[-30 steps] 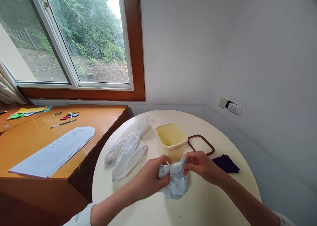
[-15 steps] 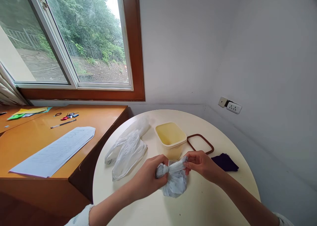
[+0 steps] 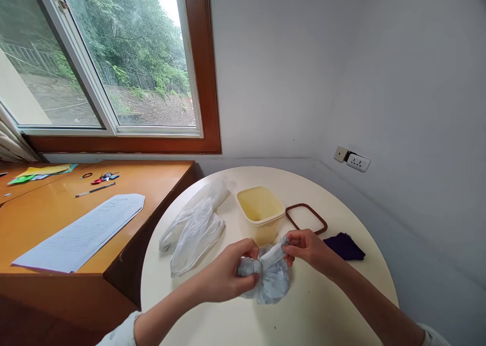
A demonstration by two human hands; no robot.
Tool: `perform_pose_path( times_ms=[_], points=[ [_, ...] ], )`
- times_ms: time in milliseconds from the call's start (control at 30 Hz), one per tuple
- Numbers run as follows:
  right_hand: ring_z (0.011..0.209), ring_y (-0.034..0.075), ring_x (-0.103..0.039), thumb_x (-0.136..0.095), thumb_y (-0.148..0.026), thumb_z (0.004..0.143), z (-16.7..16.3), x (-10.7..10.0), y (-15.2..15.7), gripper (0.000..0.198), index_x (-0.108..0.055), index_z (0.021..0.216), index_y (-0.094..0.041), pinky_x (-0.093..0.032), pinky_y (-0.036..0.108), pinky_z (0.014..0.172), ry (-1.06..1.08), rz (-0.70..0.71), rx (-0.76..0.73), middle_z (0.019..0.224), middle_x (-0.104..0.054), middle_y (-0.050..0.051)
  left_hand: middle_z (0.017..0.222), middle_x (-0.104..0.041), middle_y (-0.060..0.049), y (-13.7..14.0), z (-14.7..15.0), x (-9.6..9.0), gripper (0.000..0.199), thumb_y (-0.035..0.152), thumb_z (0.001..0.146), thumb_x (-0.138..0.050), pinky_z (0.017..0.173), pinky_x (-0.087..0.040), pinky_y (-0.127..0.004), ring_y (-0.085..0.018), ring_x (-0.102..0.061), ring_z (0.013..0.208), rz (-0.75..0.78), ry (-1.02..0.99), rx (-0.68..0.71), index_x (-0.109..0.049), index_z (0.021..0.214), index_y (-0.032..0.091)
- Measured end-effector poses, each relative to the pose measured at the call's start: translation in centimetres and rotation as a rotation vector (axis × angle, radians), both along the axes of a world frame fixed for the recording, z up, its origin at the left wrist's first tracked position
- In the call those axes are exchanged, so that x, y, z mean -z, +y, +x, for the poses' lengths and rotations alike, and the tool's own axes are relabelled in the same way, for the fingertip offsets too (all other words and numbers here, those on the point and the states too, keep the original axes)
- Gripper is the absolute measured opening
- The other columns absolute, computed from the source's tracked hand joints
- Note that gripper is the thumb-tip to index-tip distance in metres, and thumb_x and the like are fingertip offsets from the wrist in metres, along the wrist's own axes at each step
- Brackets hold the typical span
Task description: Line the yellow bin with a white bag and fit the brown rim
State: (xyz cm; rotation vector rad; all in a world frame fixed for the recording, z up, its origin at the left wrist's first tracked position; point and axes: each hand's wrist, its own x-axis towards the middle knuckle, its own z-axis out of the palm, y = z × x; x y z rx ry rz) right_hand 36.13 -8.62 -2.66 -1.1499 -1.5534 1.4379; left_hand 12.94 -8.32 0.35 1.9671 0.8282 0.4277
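- Bunched pale plastic bag (image 3: 275, 284) is up in both hands, near side of the tub (image 3: 260, 229), over the round table (image 3: 304, 310). Whether its bottom touches the table: unclear from this angle.
- Left hand (image 3: 230, 271): thumb and fingers closed around one bunched end, thumb near the twisted knot. Right hand (image 3: 309, 251): fingertips pinching the other end, pulled up and out into a strip.
- Main risk, I'd say: slip on the right. Small pinch, thin slick plastic; a harder tug could pull the end free and loosen the knot.
- Tear risk: strip looks stretched between hands, load lands right at the knot. Thin film could rip there.
- Knot could also cinch lopsided if the two hands pull unevenly; left has the fuller grip.
- Contents not visible, so weight unknown. If the left lets go, the bag hangs off the right pinch alone.
- Tub sits just beyond the hands, uncovered. If a grip pops loose, knuckles could knock it back or into the brown frame (image 3: 316, 215) just beside it.
- Dark cloth (image 3: 345, 247) lies near the right forearm; a wide elbow swing could drag it.
- Loose clear bags (image 3: 197, 237) left of the tub: light, easily snagged or shifted by a sleeve.
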Motion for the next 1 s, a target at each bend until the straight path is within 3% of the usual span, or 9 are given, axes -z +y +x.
perform_pose_path(
  times_ms=[233, 367, 567, 833, 1000],
  points=[
    [0.055, 0.011, -0.054, -0.063, -0.038, 0.071, 0.4, 0.4, 0.1, 0.025, -0.063, 0.069, -0.013, -0.043, 0.027, 0.061, 0.091, -0.028, 0.042, 0.060, -0.061, 0.001, 0.083, -0.054, -0.002, 1.0, -0.3, 1.4, 0.023, 0.038, 0.082, -0.051, 0.077, -0.044, -0.029, -0.013, -0.052, 0.078, -0.228, -0.124, 0.112, -0.049, 0.088, 0.016],
    [0.056, 0.011, -0.053, -0.063, -0.037, 0.072, -0.2, 0.7, -0.3, 0.024, -0.061, 0.070, -0.013, -0.042, 0.026, 0.061, 0.241, -0.058, 0.054, 0.063, -0.060, 0.001, 0.095, -0.056, -0.004, 0.6, -0.1, 1.5, 0.027, 0.039, 0.077, -0.058, 0.087, -0.041, -0.034, -0.015, -0.053, 0.088, -0.159, -0.093, 0.097, -0.052, 0.092, 0.017],
    [0.058, 0.011, -0.055, -0.066, -0.035, 0.071, -2.8, 1.6, -0.8, 0.022, -0.055, 0.072, -0.015, -0.043, 0.026, 0.061, 0.559, -0.179, 0.082, 0.066, -0.060, 0.001, 0.099, -0.051, -0.002, -0.8, 1.1, 2.4, 0.049, 0.038, 0.056, -0.075, 0.084, -0.040, -0.033, -0.016, -0.046, 0.087, -0.021, 0.023, 0.004, -0.048, 0.093, 0.021],
    [0.061, 0.010, -0.053, -0.067, -0.030, 0.072, -4.3, 3.5, -0.9, 0.018, -0.054, 0.073, -0.017, -0.044, 0.024, 0.062, 0.818, -0.302, 0.192, 0.067, -0.057, -0.001, 0.084, -0.051, 0.001, -0.8, 2.1, 3.4, 0.022, 0.013, 0.062, -0.060, 0.077, -0.039, -0.027, -0.015, -0.044, 0.081, -0.020, 0.009, -0.121, -0.044, 0.075, 0.019],
    [0.068, 0.012, -0.056, -0.070, -0.032, 0.068, -4.2, 3.7, -1.2, 0.020, -0.056, 0.073, -0.019, -0.047, 0.032, 0.076, 0.866, -0.276, 0.318, 0.069, -0.058, -0.001, 0.078, -0.054, 0.001, -0.6, 2.1, 3.8, 0.015, 0.005, 0.066, -0.046, 0.075, -0.040, -0.025, -0.013, -0.046, 0.076, 0.078, -0.082, -0.115, -0.045, 0.072, 0.018]
  ],
)
